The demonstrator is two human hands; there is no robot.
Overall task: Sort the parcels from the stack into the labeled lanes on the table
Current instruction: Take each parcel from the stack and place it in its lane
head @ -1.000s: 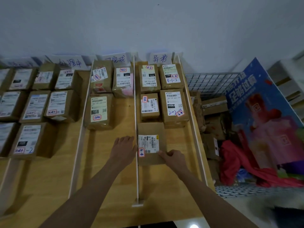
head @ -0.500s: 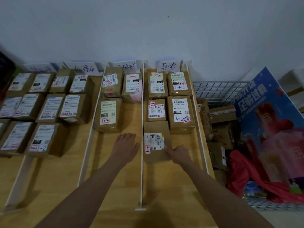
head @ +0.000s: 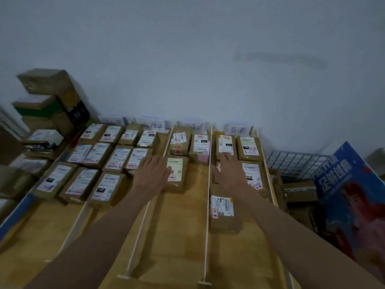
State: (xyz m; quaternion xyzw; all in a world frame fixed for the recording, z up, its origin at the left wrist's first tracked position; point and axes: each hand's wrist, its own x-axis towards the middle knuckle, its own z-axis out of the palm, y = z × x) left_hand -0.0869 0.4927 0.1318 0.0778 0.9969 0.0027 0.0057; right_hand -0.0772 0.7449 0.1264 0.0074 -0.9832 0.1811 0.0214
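Note:
The wooden table (head: 179, 236) is split into lanes by white strips, each with a handwritten sign at the wall. The brown parcel (head: 224, 211) with a white label lies alone in the rightmost lane, in front of several earlier parcels. My right hand (head: 229, 174) hovers over that lane's second row with fingers spread, holding nothing. My left hand (head: 153, 174) reaches out flat beside a parcel (head: 176, 174) in the neighbouring lane, fingers straight, empty. The left lanes hold several labelled parcels (head: 110, 159).
A stack of cardboard boxes (head: 50, 101) stands at the far left against the wall. At the right a wire basket (head: 295, 163) holds more parcels, beside a blue printed board (head: 350, 195). Bare wood lies at the near end of each lane.
Both hands have let go of the parcel in the rightmost lane and lifted forward over the rows behind it. The view has tilted up and swung left, showing the stack of boxes.

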